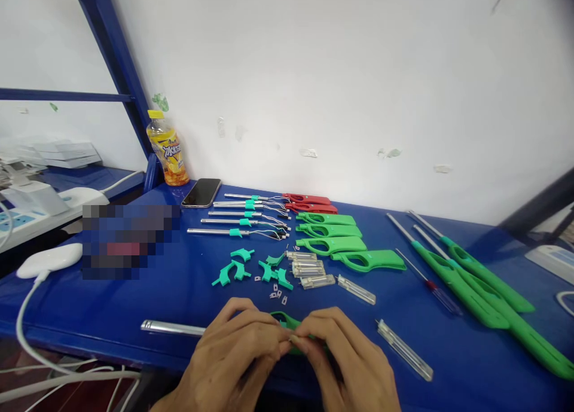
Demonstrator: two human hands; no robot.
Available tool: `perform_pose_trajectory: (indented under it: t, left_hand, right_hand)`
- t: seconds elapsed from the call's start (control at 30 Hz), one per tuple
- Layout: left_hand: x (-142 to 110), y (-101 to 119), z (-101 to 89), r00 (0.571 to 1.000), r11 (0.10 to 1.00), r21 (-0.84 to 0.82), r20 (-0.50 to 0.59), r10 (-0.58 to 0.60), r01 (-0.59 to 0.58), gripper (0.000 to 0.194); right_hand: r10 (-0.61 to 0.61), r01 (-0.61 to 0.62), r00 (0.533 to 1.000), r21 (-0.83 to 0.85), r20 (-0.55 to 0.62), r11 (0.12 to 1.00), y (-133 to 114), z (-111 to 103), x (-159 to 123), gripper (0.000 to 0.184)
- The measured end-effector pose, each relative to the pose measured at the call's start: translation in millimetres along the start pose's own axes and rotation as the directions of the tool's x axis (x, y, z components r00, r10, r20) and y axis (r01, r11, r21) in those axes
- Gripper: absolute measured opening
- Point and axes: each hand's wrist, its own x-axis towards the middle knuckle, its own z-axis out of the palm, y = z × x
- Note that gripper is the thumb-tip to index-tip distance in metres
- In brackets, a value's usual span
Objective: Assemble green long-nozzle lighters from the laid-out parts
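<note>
Both my hands meet at the near edge of the blue table [448, 352]. My left hand [233, 355] and my right hand [350, 364] are closed around a green lighter body [287, 321] whose silver metal tube [173, 327] sticks out to the left. Fingertips of both hands pinch together at its middle. Just beyond them lie teal trigger pieces [237, 271], tiny white clips [275, 292] and clear fuel cartridges [309, 268].
Further back lie green handle shells [332, 244], red handle shells [309, 203], tube assemblies with wires [242, 220], a phone [201, 192] and a yellow drink bottle [168, 149]. Assembled green lighters [470, 280] and a screwdriver [430, 283] lie right. A white cable [27, 334] lies left.
</note>
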Motion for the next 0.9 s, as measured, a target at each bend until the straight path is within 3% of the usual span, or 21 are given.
perform_pose_trajectory:
  t: [0.13,0.33,0.47,0.63,0.77,0.83,0.9]
  left_hand:
    - [1,-2,-0.7,1.0,0.998,0.062,0.008,0.002,-0.003,0.022]
    - [6,1,0.5,0.999,0.992,0.117,-0.005,-0.044,0.044,0.022]
    - [5,1,2.6,0.995,0.966,0.257,0.09,-0.042,0.018,0.019]
    - [5,0,3.6,0.984,0.94,0.341,0.174,-0.037,-0.025,0.026]
    - [6,1,3.2,0.983,0.937,0.348,0.183,-0.03,-0.036,0.027]
    - [6,1,3.1,0.983,0.937,0.347,0.18,-0.027,-0.038,0.027]
    - [5,1,3.4,0.984,0.935,0.351,0.177,-0.024,-0.04,0.027]
  right_hand:
    - [-0.008,0.007,1.0,-0.062,-0.011,0.998,4,-8,3,0.015]
    - [0.044,-0.056,0.998,-0.24,-0.051,0.969,21,-40,8,0.015]
    - [0.018,-0.026,0.999,-0.293,-0.03,0.956,32,-55,1,0.017]
    - [-0.04,0.057,0.998,-0.406,0.05,0.912,35,-56,-10,0.026]
    - [-0.05,0.06,0.998,-0.411,0.037,0.91,33,-55,-9,0.026]
    - [-0.014,0.013,1.0,-0.385,0.002,0.923,32,-60,-10,0.024]
    - [0.042,-0.026,0.998,-0.354,0.038,0.935,32,-69,-14,0.021]
